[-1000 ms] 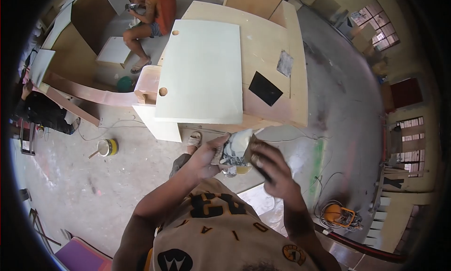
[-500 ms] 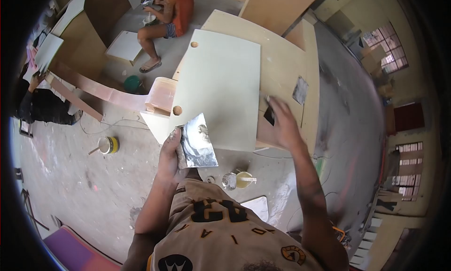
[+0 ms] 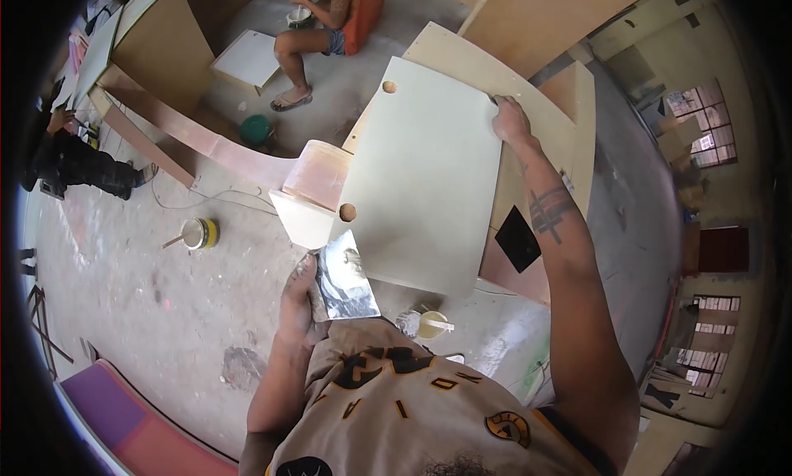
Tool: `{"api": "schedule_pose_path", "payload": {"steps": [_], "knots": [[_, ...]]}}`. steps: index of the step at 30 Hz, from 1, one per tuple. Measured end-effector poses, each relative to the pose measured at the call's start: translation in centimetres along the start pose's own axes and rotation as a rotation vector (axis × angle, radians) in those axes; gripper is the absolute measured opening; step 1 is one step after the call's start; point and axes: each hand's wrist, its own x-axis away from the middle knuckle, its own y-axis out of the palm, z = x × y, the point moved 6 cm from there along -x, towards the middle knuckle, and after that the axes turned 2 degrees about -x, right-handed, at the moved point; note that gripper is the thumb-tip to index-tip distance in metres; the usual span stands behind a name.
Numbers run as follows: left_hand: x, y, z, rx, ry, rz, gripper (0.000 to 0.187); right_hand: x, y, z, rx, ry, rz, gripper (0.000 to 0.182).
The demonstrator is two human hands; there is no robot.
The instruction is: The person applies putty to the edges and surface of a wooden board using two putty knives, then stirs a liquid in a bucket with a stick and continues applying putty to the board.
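Observation:
My left hand [image 3: 299,299] is closed on the edge of a thin, shiny metal plate [image 3: 346,276], held tilted over the near edge of a white panel [image 3: 421,171]. The panel has two round holes along its left side and lies on a larger plywood piece [image 3: 549,117]. My right arm reaches forward, and my right hand [image 3: 513,121] is closed at the panel's far right corner, fingers curled at the edge. Its fingertips are partly hidden. A black square sheet [image 3: 518,238] lies beneath my right forearm.
A seated person [image 3: 330,30] works at the back, near a green bucket [image 3: 256,129]. Another person in dark clothes [image 3: 87,162] stands at the left. On the floor are a paint can [image 3: 200,233] with a stick and a tub [image 3: 433,323] of pale paste.
My right hand has moved from beside the black sheet forward to the panel's far right corner. The left hand still holds the metal plate. My view has shifted.

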Motion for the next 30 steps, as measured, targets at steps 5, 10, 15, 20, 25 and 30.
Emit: {"api": "schedule_pose_path", "payload": {"steps": [5, 10, 15, 20, 25, 30], "knots": [[0.2, -0.3, 1.0, 0.024, 0.05, 0.014, 0.044, 3.6, -0.5, -2.0, -0.069, -0.209, -0.09, 0.054], [0.2, -0.6, -0.2, 0.039, 0.021, -0.029, 0.044, 10.9, -2.2, -3.1, -0.143, -0.41, -0.169, 0.057], [1.2, 0.4, -2.4, 0.011, -0.048, -0.105, 0.044, 20.1, -3.8, -4.9, -0.244, -0.464, -0.202, 0.053], [2.9, 1.1, -4.9, 0.029, -0.153, -0.138, 0.043, 28.7, -5.4, -6.3, -0.271, -0.482, -0.181, 0.045], [5.2, 0.8, -7.2, 0.067, -0.276, -0.148, 0.043, 36.3, -5.0, -5.9, -0.292, -0.55, -0.141, 0.046], [6.6, -0.5, -10.1, 0.049, -0.4, -0.101, 0.045, 44.6, -5.5, -4.7, -0.272, -0.356, -0.369, 0.054]]}}
